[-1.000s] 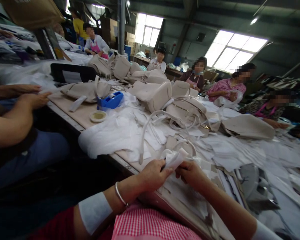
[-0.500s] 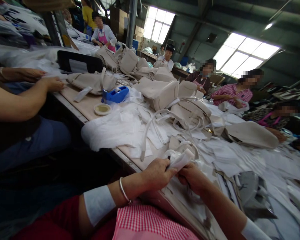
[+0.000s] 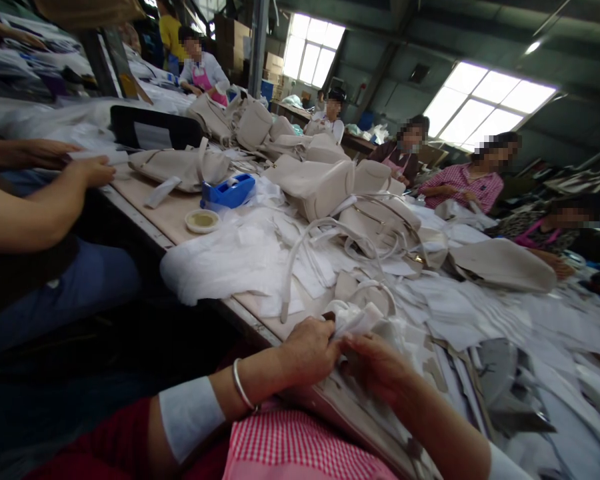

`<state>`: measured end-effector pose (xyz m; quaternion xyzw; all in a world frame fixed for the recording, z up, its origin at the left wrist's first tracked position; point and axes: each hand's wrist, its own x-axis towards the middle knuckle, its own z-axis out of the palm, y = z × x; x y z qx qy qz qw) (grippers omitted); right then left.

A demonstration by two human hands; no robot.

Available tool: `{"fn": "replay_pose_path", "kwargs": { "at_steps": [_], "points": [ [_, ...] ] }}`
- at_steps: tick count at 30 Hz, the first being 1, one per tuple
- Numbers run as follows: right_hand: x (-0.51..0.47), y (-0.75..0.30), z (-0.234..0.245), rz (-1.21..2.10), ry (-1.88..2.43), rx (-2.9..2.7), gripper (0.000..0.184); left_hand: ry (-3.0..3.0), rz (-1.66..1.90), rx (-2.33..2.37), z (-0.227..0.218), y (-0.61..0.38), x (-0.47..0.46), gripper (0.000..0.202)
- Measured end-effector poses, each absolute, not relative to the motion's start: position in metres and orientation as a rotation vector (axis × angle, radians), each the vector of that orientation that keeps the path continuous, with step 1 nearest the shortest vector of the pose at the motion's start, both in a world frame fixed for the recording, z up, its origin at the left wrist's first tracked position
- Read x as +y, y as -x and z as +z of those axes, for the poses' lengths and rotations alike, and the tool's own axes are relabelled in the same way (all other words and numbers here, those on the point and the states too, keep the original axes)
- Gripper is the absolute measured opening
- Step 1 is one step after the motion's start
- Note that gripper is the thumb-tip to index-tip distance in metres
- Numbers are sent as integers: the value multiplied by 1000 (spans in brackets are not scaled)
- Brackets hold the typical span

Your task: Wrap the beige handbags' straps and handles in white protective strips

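Close together at the table's near edge, both hands work on a strip of thin white wrapping point(image 3: 363, 321) around part of a beige bag strap. My left hand point(image 3: 314, 350) is closed, thumb and fingers pinching the wrapping. From the other side my right hand point(image 3: 377, 363) pinches the same piece, its thumb on top and its other fingers partly hidden. Below them a beige bag point(image 3: 337, 407) leans between the table edge and a pink checked apron point(image 3: 300, 440). A curved beige strap point(image 3: 300, 257) rises just beyond the hands.
Beige handbags point(image 3: 313, 183) are heaped along the table's middle. A blue tape dispenser point(image 3: 229, 191) and a small round dish point(image 3: 202, 221) stand near the left edge. White sheets point(image 3: 460, 310) cover the right side. A co-worker's arms point(image 3: 45, 200) reach in from the left; several people sit opposite.
My right hand has moved slightly left and its thumb now lies over the wrapping, next to my left fingers. The co-worker's hands at left have shifted a little left.
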<state>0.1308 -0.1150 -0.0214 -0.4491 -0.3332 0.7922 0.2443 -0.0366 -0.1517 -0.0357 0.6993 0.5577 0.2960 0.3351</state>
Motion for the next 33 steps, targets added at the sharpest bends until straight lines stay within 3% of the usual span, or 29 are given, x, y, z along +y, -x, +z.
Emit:
{"fn": "replay_pose_path", "kwargs": {
  "at_steps": [7,19,33],
  "points": [
    [-132,-108,-22,1986,1237,-725,30,-1649,814,1364,-35,37,-157,38],
    [-131,-117,-19,1995,1361,-784,28,-1496,869,1387,-38,37,-158,45],
    [-133,-107,-24,1971,1276,-771,25,-1227,975,1269,-31,35,-166,31]
  ]
}}
